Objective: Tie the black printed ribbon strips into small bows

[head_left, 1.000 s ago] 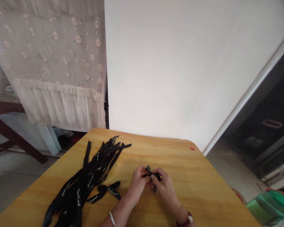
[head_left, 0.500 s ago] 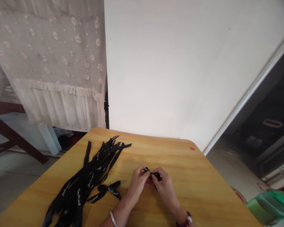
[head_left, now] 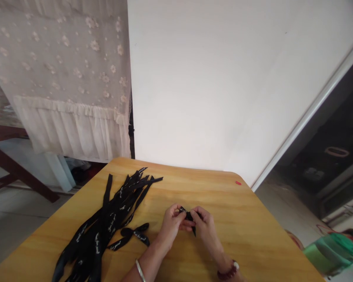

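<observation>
Lower centre of frame, narrow black white-lettered fabric ribbon [head_left: 188, 216] pinched in fingers of left hand [head_left: 170, 225] and right hand [head_left: 205, 226], pointed tail [head_left: 193, 231] now showing broader below, tying apparently unfinished.

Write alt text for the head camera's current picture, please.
A left hand and right hand pinch a black ribbon over a wooden table. To their left lie a black bow and a heap of printed ribbons.
</observation>
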Motion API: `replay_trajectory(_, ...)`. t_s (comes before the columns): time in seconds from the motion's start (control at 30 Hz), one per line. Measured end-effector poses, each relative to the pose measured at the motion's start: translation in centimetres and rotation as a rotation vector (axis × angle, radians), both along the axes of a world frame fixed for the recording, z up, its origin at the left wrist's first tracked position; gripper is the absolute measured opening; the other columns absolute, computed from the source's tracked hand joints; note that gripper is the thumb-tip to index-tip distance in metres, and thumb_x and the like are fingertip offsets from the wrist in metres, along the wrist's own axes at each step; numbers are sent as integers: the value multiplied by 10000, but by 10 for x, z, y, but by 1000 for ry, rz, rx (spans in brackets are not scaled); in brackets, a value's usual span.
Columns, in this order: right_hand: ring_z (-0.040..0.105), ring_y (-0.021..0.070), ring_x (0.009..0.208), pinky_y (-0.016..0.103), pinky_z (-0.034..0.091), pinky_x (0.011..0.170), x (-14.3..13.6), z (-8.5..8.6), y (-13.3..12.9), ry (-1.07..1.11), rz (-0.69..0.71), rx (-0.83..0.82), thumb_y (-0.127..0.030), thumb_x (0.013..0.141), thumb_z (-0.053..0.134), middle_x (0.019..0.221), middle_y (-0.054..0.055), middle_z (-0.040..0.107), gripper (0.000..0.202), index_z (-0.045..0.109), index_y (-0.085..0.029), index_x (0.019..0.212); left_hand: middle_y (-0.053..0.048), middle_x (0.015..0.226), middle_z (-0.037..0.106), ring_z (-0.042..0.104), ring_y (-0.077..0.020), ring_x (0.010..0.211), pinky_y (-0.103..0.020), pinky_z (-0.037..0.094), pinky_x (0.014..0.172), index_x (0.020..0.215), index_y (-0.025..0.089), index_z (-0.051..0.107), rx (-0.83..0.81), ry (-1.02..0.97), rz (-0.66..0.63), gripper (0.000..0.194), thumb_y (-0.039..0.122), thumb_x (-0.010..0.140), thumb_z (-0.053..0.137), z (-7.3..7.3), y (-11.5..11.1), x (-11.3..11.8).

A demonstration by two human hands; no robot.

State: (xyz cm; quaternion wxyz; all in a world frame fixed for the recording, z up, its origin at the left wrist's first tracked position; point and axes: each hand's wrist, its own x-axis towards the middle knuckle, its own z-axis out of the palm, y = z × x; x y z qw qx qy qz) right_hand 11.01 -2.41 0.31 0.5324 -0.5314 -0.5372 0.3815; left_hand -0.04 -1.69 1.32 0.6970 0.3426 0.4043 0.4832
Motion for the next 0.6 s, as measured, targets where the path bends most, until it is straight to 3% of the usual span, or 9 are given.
replay_trajectory(0.33, 436, 115, 518, 209, 346, 481, 0, 9, -4, 163, 48, -35, -367, 667, 558, 525, -35, 460, 236, 508, -173, 543, 16, 565, 596, 635, -195, 526, -267, 487, 481, 685, 182, 419, 57, -16, -49, 298, 347, 580, 644, -2, 1, 0)
replay_trajectory(0.6, 472, 110, 495, 207, 363, 456, 1, -2, 1, 224, 50, -50, -262, 617, 604, 543, -25, 531, 114, 569, -154, 609, 10, 576, 595, 626, -181, 520, -269, 486, 488, 690, 172, 446, 50, -16, -39, 278, 326, 572, 646, -4, 1, 0)
